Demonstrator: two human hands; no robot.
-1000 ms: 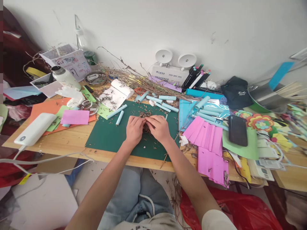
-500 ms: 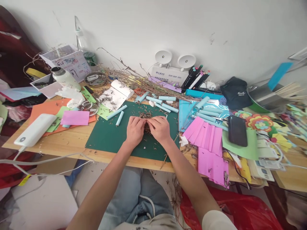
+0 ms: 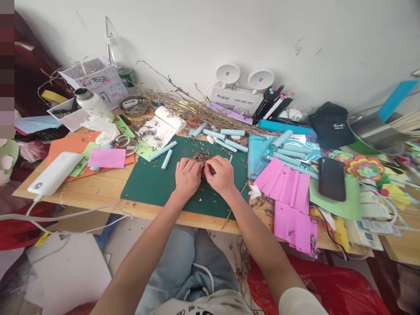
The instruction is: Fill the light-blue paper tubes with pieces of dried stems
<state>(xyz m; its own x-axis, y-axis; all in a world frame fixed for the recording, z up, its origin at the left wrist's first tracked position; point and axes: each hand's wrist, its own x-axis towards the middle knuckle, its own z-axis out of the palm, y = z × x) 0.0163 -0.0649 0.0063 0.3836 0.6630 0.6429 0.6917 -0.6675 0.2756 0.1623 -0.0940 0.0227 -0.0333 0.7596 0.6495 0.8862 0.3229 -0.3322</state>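
Observation:
Over the green mat (image 3: 147,181), my left hand (image 3: 189,177) and my right hand (image 3: 219,175) are close together with their fingers curled into pinches. Between and just behind the fingertips lies a small heap of dried brown plant bits (image 3: 201,156); both hands are closed on some of it, though the exact pieces are mostly hidden. Loose crumbs lie scattered across the mat. Left of the heap rest two pale blue paper tubes, one short (image 3: 166,159) and one longer (image 3: 163,150). More blue tubes (image 3: 232,132) are grouped at the mat's back edge.
Dry twigs (image 3: 183,105) stretch along the back by a white emergency lamp (image 3: 229,97). Pink paper strips (image 3: 285,183), a black phone (image 3: 332,178) and a bag of blue tubes (image 3: 290,153) lie at right. A white power bank (image 3: 55,173) and a bottle (image 3: 93,105) are at left.
My fingertips have drawn slightly apart over the heap, and my right hand has turned a little. The whole view has shifted slightly; the tubes and papers stay in place.

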